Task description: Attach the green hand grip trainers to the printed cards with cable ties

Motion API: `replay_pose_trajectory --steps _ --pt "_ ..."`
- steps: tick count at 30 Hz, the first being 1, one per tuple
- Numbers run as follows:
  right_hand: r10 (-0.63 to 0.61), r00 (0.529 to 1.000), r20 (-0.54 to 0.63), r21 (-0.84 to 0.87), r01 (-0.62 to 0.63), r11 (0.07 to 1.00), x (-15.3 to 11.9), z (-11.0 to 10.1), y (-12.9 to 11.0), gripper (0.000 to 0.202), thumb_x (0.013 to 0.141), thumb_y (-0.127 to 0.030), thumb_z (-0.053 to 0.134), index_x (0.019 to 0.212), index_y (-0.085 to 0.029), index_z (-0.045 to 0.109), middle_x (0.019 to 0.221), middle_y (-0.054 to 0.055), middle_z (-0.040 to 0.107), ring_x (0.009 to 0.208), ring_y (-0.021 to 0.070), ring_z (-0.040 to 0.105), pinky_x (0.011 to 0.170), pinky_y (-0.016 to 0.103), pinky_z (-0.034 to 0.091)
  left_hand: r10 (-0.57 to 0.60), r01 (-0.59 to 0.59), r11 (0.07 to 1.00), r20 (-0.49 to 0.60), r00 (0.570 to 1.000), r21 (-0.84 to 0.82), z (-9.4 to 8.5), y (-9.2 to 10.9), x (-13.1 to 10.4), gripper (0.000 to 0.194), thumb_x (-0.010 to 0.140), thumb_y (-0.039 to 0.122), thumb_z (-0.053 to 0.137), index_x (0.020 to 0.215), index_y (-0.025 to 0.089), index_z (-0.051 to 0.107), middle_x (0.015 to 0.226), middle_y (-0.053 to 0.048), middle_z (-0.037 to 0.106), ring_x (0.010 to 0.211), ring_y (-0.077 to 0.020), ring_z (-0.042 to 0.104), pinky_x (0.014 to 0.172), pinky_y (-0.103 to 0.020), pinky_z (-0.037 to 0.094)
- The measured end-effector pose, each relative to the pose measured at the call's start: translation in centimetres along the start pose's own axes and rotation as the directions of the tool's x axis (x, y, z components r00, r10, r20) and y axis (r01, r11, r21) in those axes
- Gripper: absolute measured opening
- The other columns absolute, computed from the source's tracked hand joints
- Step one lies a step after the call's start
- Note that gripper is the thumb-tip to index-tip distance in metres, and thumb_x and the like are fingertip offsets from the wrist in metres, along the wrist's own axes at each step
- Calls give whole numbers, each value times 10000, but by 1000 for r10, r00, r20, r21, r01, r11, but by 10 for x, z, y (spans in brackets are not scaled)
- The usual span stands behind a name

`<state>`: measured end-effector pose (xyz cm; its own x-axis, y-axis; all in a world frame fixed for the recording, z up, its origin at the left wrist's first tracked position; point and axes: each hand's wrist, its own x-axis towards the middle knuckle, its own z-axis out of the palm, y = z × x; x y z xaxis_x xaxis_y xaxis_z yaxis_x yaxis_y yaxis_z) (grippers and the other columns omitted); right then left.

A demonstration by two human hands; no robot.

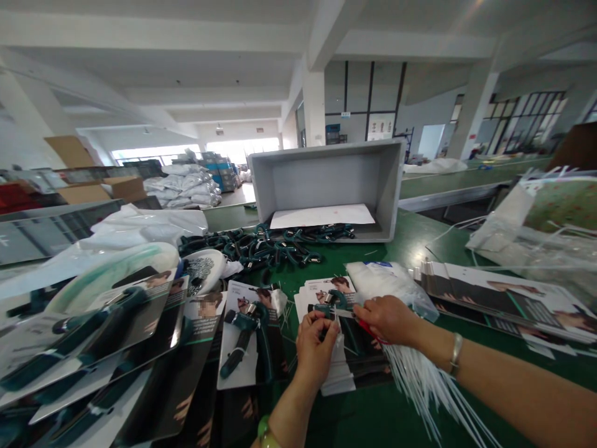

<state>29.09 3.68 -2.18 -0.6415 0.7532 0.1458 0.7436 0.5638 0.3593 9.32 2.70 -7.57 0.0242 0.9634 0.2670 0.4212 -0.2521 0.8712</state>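
In front of me a printed card (319,289) tops a stack, with teal-handled pliers (342,300) lying on it. My left hand (314,348) is closed in a pinch at the pliers, on what looks like the end of a thin white cable tie (336,311). My right hand (389,318) is wrapped around red-handled scissors (367,327), whose blades point left toward the pinched fingers. A fan of loose white cable ties (420,386) spreads out below my right wrist. Just left of my hands, another card (240,358) carries pliers (247,330).
A grey bin (326,177) lies on its side at the back, loose pliers (261,246) heaped before it. Carded pliers (93,336) pile up at left beside a small white bowl (204,267). A plastic bag (392,283) and stacked cards (504,298) sit at right.
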Motion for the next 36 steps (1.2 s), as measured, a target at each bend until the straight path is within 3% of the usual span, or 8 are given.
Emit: replay_pose_trajectory --steps 6,9,11,14,18,28,33,36 --pt "132 977 168 263 -174 949 -6 -11 -3 199 765 -208 468 923 -209 590 779 41 689 713 204 640 571 254 360 3 -9 994 -57 998 -111 -1 -2 1 194 772 313 528 663 186 626 939 -55 534 961 -188 517 889 -321 389" --pt "156 969 194 354 -217 910 -17 -24 1 207 800 -342 497 946 -233 597 793 28 689 740 204 640 598 255 368 -136 107 981 -181 974 -160 -5 -7 4 259 796 375 476 814 171 635 976 -78 529 933 -187 525 854 -310 414" --pt "106 961 256 377 -200 904 -21 -37 4 290 717 -469 597 920 -263 616 783 12 688 732 218 635 588 260 359 -228 206 971 -214 950 -123 -9 -11 5 342 769 407 508 986 161 605 1033 -95 525 929 -196 527 846 -317 417" --pt "29 939 341 376 -165 912 -13 -57 5 354 598 -541 674 852 -296 647 750 -10 679 703 220 623 556 253 328 -256 259 966 -113 960 13 -16 -12 2 433 681 409 610 1040 168 582 1039 -99 552 947 -227 526 852 -345 407" --pt "-8 911 412 352 -152 923 12 -74 1 363 586 -554 664 824 -280 672 718 -5 665 656 193 601 510 234 285 -226 229 968 -39 973 104 -24 -7 -3 334 660 413 629 913 196 619 990 -78 581 934 -236 535 826 -345 413" --pt "-195 820 538 378 -28 925 62 -80 4 281 566 -348 716 831 -257 700 715 -31 647 589 116 531 491 204 298 -185 186 981 -18 983 59 -25 -12 2 198 594 354 700 716 202 667 896 -63 599 914 -236 561 822 -349 437" --pt "-237 731 639 438 -93 894 82 -82 5 403 467 -450 759 797 -230 695 654 -48 603 539 99 494 488 199 331 -173 173 984 3 985 50 -26 -13 2 202 603 363 694 718 197 676 904 -69 597 926 -235 553 835 -348 428" --pt "-275 726 630 487 -94 869 86 -75 8 394 459 -444 764 766 -212 680 606 -58 564 525 96 468 478 202 330 -157 156 987 16 987 36 -26 -13 2 215 613 375 684 730 195 683 918 -72 591 947 -235 542 851 -342 417"
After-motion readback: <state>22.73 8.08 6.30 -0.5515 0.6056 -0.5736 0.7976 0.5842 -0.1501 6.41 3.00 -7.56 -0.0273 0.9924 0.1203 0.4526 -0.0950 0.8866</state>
